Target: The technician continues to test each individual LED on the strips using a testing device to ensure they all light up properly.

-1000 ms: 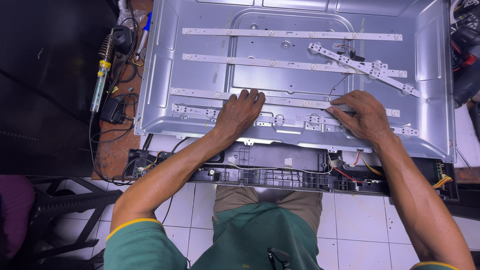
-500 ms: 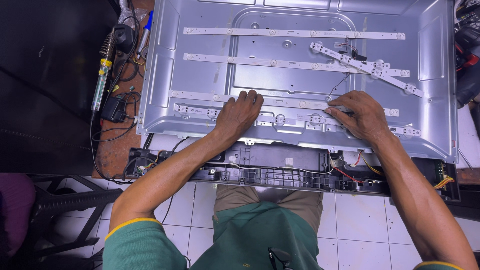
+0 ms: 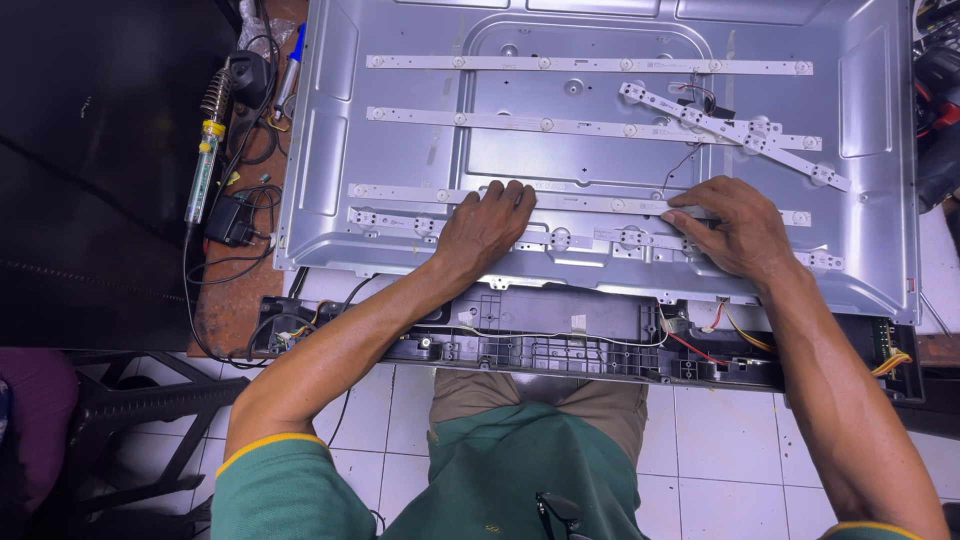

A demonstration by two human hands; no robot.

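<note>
White strip under both hands

four light strips are laid across the metal back panel; a soldering iron is placed left of it.

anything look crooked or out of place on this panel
Yes. One light strip lies loose and slanted at the upper right of the metal back panel, crossing a straight strip. The others run parallel. Both hands, left and right, press the lower strips.
</note>
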